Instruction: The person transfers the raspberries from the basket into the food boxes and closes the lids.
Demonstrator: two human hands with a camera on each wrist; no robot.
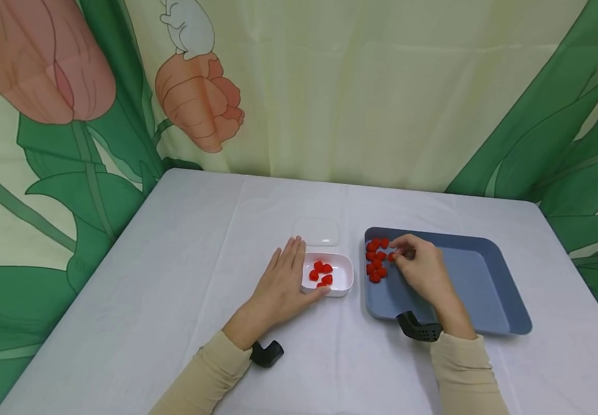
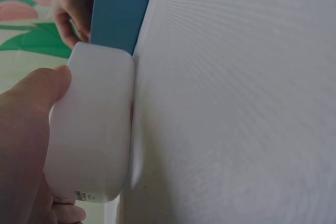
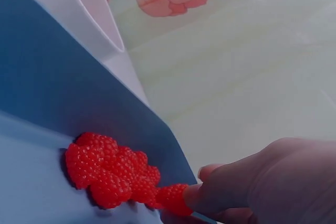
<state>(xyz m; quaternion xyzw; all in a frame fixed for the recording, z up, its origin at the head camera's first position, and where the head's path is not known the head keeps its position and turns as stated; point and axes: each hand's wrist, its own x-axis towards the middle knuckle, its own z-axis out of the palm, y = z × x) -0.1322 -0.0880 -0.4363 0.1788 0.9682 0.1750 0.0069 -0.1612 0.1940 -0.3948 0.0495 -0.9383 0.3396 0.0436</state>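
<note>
A small white box [image 1: 341,287] stands on the table with several red raspberries [image 1: 313,275] inside. My left hand [image 1: 281,286] lies against its left side, fingers straight, with the thumb along the near rim. In the left wrist view that thumb [image 2: 55,83] touches the box's white wall [image 2: 92,119]. My right hand [image 1: 425,271] is over the left part of a blue-grey tray [image 1: 465,276], its thumb and fingertips pinching a raspberry [image 3: 175,199]. Beside it, more raspberries [image 3: 110,171] lie bunched along the tray's left wall.
A clear plastic lid [image 1: 316,231] lies on the white-covered table [image 1: 174,276] just behind the box. The tray stands close to the box's right. A curtain [image 1: 356,98] printed with flowers and leaves hangs behind the table.
</note>
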